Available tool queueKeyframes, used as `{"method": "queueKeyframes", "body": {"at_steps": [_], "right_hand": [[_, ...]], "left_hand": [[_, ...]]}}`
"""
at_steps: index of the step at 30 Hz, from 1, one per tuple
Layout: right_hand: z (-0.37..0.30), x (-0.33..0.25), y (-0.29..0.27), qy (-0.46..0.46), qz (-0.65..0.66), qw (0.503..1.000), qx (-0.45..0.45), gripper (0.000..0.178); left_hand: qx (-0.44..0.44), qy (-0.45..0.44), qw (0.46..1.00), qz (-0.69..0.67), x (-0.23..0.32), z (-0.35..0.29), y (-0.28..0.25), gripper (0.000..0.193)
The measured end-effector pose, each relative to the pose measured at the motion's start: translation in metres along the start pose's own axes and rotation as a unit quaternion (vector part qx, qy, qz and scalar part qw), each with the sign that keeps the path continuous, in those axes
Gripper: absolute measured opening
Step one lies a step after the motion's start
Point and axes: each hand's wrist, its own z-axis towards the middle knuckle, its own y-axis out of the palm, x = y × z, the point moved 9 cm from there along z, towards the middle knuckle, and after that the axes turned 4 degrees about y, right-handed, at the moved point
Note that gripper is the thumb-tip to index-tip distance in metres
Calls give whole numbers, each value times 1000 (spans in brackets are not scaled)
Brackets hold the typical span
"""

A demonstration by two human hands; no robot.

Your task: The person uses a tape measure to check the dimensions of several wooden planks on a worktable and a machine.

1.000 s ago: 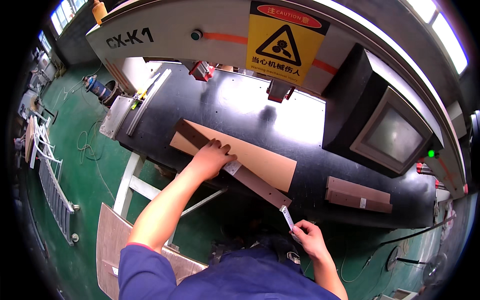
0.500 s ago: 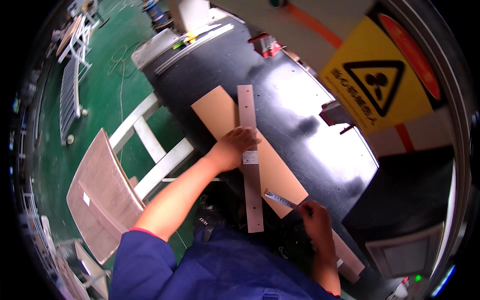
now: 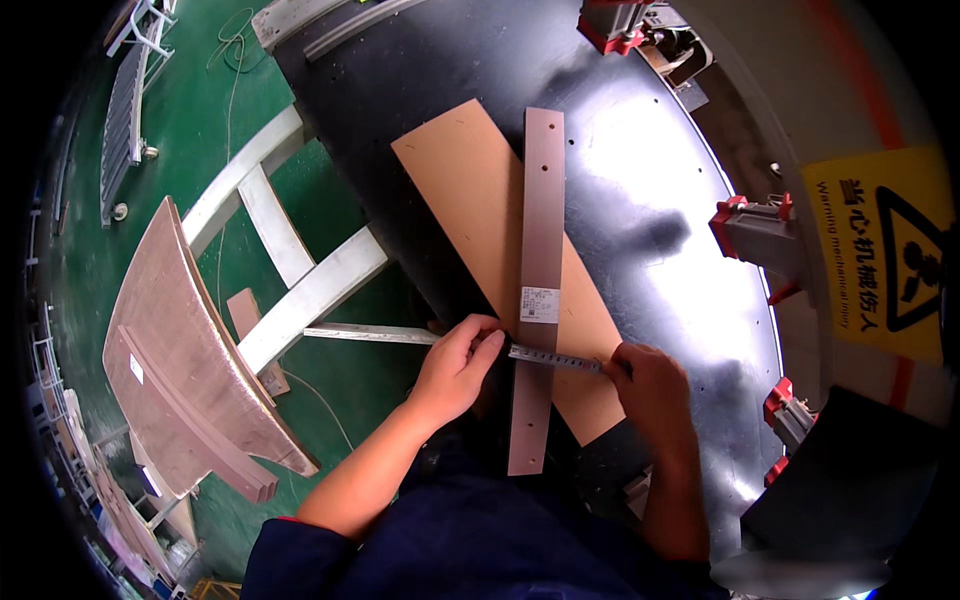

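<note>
A narrow brown strip with small holes and a white label lies across a wider tan board on the black table. My right hand is closed around a tape measure, whose case is hidden in the fingers. Its metal blade reaches leftward over the strip, just below the label. By the strip's left edge is my left hand, thumb and forefinger closed beside the blade's end. Whether they pinch anything is hidden.
At left, a curved brown panel carries several stacked strips, near a white frame. Red-and-grey clamps line the table's right edge, beside a yellow warning sign. Metal rails lie at the far end.
My left hand has left the strip's middle and come nearer me, to its left edge. My right hand has brought the tape blade up across the strip. The view has shifted.
</note>
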Motion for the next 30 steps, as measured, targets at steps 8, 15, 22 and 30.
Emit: {"method": "queueKeyframes", "body": {"at_steps": [8, 15, 22, 30], "right_hand": [[15, -8, -5, -23, -83, 996, -22, 16], [23, -13, -7, -37, -119, 992, -25, 14], [31, -12, -7, -44, -111, 992, -36, 15], [36, -3, -4, -33, -83, 994, -67, 16]], "left_hand": [[-36, -3, 999, 27, 1, 4, 6, 25], [-32, -4, 998, 45, -4, 6, 9, 23], [-33, -3, 999, 21, -3, 1, 13, 20], [-4, 10, 998, 63, 2, 1, 14, 20]]}}
